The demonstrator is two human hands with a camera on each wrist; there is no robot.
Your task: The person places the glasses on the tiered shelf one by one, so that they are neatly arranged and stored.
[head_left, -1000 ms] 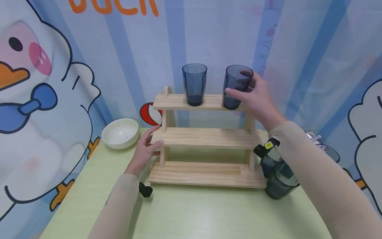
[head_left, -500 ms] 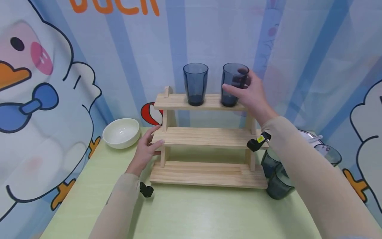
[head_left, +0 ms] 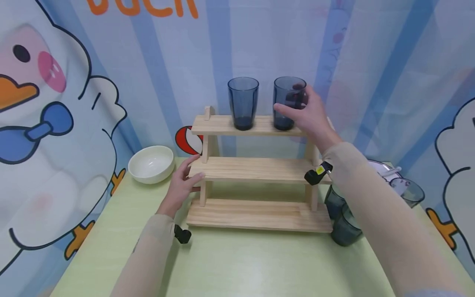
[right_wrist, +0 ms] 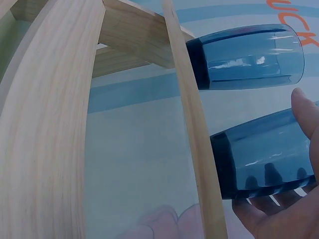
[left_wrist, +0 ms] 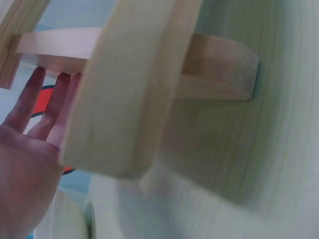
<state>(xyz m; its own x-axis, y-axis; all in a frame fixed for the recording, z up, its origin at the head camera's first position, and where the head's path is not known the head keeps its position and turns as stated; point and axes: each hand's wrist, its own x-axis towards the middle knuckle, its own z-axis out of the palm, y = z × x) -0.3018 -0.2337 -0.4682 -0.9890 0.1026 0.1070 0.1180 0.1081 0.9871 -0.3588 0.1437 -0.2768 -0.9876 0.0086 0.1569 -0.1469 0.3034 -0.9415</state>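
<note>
My right hand (head_left: 311, 113) grips a blue-tinted drinking glass (head_left: 283, 123), thumb in front and fingers behind. That glass is upright, its base at the top board of a three-tier wooden rack (head_left: 256, 168). Left of it on the same board stands a matching glass (head_left: 243, 103), a small gap between them. At the rack's left side, my left hand (head_left: 178, 189) touches the end of the middle board, its thumb at the front. Straight fingers (left_wrist: 52, 107) reach the upright in the left wrist view; the thumb is hidden there. The right wrist view shows the gripped glass (right_wrist: 269, 154) beside the other.
A white bowl (head_left: 151, 165) sits left of the rack on the pale green table (head_left: 256, 264). Several dark glasses (head_left: 345, 231) stand at the rack's right, partly covered by my right sleeve. A patterned plate (head_left: 378, 167) lies behind them. A printed curtain hangs at the back.
My right hand has moved the glass left and slightly back on the top board, closer to the other glass. My left hand has stayed at the rack's side.
</note>
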